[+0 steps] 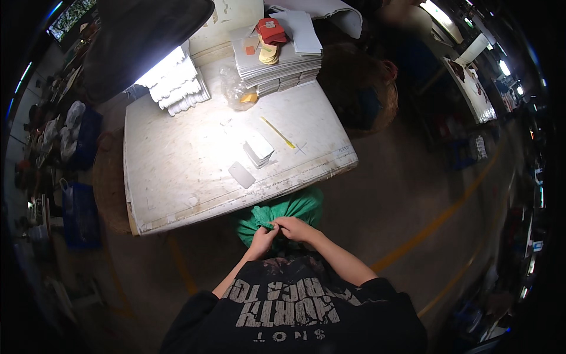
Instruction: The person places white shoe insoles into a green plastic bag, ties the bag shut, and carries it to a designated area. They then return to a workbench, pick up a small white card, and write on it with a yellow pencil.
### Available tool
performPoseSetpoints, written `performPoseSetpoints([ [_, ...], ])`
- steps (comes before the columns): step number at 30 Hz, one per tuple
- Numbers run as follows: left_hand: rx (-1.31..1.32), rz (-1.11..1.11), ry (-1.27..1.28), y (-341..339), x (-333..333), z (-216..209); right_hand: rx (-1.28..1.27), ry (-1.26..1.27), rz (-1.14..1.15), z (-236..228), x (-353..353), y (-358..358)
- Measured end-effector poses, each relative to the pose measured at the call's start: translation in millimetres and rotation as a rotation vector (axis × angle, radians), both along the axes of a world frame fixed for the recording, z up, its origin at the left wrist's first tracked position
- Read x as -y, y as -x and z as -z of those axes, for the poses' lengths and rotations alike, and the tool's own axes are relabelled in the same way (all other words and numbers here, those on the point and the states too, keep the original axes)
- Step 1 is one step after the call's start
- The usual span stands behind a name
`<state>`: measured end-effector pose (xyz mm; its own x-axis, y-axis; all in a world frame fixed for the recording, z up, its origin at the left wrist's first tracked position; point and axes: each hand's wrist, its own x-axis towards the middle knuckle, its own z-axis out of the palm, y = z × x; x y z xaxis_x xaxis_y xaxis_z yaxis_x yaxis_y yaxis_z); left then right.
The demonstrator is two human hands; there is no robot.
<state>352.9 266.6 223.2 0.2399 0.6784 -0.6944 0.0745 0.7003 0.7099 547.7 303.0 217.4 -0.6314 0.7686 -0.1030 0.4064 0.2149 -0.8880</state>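
Observation:
My left hand (263,238) and my right hand (292,228) meet in front of my waist, just off the table's near edge. Both are closed on a bunched green cloth (295,206), which spreads out around them toward the table. On the worktable (183,159) closest to my hands lies a flat grey rounded piece (241,175). Beside it stands a small stack of white rounded pieces (259,153). A yellow pen (277,131) rests slanted to the right of that stack.
A dark lamp shade (141,41) overhangs the table's far left, above white stacks (177,82). Behind are a clear plastic bag (236,91) and grey sheets (277,74) topped with red pieces (270,30). Wicker baskets (383,112) flank the table; blue crates (81,212) stand left.

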Motion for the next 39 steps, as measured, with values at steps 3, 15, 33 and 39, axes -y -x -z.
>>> performPoseSetpoints([
  [3, 0.102, -0.187, -0.059, 2.8, -13.5, -21.8, 0.003, 0.260, 0.207, 1.9, -1.8, 9.7],
  [15, 0.049, 0.056, -0.471, -13.1, -42.7, -63.4, -0.043, 0.000, 0.331, -1.5, 2.6, 26.5],
  [33, -0.444, 0.303, -1.081, 18.1, -24.4, -65.9, 0.241, 0.072, 0.246, 35.3, 18.4, 40.1],
  [39, -0.267, 0.281, -0.903, 45.1, -12.8, -0.3, -0.064, 0.814, 0.426, 26.6, 17.3, 44.4],
])
